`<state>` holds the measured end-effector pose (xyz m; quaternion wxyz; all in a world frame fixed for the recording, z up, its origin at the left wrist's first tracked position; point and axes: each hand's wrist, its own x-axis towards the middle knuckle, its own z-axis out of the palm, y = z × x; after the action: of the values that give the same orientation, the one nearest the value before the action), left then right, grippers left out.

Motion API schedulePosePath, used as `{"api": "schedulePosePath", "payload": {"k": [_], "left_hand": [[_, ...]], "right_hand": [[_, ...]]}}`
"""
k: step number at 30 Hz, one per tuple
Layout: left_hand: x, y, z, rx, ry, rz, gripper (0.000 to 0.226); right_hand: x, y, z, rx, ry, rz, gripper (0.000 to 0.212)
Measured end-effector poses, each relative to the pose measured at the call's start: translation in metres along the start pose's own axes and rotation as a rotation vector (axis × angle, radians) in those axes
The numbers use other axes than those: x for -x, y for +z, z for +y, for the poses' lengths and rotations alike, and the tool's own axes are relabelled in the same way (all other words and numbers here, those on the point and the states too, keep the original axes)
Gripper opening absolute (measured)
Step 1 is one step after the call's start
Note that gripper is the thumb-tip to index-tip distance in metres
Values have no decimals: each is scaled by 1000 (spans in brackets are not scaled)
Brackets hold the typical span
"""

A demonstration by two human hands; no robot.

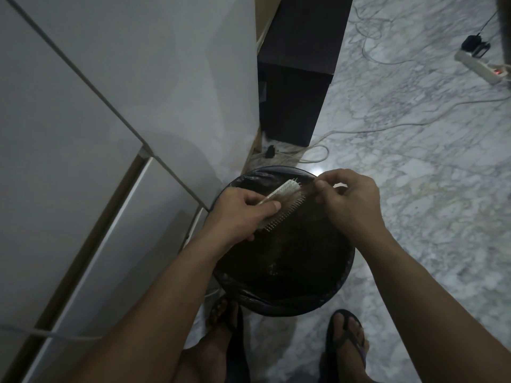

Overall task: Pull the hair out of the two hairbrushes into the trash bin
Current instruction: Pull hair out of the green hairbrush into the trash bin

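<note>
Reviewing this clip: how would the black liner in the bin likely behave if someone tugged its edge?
The black liner is probably floppy and light: it shows creases where it folds over the bin rim. Its glossy surface suggests it may be slippery. A tug would likely slide it off rather than move the bin.

Hidden under the left hand [243, 214]: most of the hairbrush [282, 201] handle. Too dark inside the trash bin [343, 275] to tell contents. Behind the right hand [351, 203], the pinched strands, barely discernible. Cut off at the right edge: power strip [482, 68].

Marble floor [414, 189], white cabinet [138, 78] left, power strip [481, 68] (dim light).
</note>
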<state>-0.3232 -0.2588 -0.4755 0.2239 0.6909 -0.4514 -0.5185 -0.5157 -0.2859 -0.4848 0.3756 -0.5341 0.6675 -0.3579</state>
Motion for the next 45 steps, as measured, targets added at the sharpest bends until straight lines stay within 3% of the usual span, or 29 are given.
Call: {"api": "schedulePosePath", "payload": {"k": [7, 9, 11, 13, 15, 17, 25, 32, 36, 40, 42, 45], "left_hand": [[0, 4, 0, 2, 14, 27, 15], [0, 4, -1, -16, 18, 35, 18], [-1, 3, -1, -27, 9, 46, 20], [-2, 3, -2, -44, 3, 52, 20], [-1, 3, -2, -65, 2, 43, 21], [0, 2, -2, -70, 1, 32, 23], [4, 1, 3, -91, -9, 13, 29], [2, -3, 4, -70, -33, 25, 25], [2, -5, 3, -17, -32, 22, 25], [-1, -8, 2, 1, -33, -3, 23], [-2, -7, 1, -5, -26, -19, 21], [-2, -4, 1, -6, -9, -54, 21]], "right_hand": [[3, 4, -4, -58, 101, 92, 9], [5, 2, -8, -156, 92, -15, 9], [8, 2, -11, -205, 24, -176, 22], [9, 5, -7, -67, -107, -266, 32], [10, 8, -4, 78, -196, -272, 30], [10, 9, -6, 29, -149, -266, 15], [1, -7, -11, -375, 210, -59, 7], [-5, -3, -7, -575, 326, 110, 14], [-6, -4, -5, -466, 278, 146, 7], [-5, -7, 4, 30, 199, -100, 4], [1, -4, 7, 198, 132, -202, 28], [5, 1, -1, 68, -6, -326, 50]]}}
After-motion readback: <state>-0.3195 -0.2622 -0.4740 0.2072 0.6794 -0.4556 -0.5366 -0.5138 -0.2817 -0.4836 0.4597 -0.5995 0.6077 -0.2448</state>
